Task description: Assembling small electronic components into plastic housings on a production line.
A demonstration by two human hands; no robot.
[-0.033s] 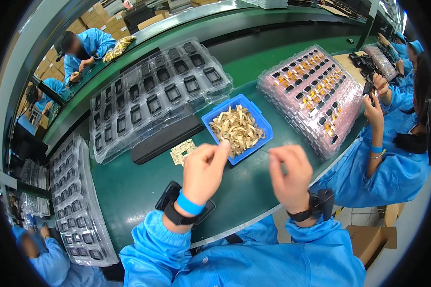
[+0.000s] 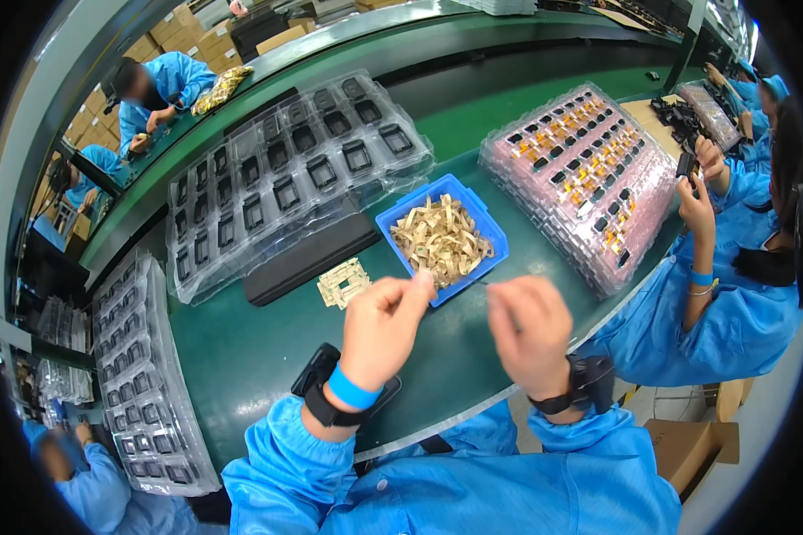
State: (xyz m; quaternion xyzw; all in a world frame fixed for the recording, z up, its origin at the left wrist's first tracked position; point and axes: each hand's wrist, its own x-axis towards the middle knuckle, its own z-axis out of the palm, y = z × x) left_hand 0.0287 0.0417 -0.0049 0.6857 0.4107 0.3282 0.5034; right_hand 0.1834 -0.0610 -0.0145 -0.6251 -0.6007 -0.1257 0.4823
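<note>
one left hand (image 2: 384,328) and one right hand (image 2: 533,334) curl near one blue bin (image 2: 493,231) of beige strips (image 2: 442,239), their grips unclear.

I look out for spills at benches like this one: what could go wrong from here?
The left hand is right by the near edge of the blue bin, so a bump might spill the loosely heaped tan strips. The flat tan pieces lie close to that hand and could be swept aside. A wide swing of the right hand might knock the pink tray stack beyond it.
</note>
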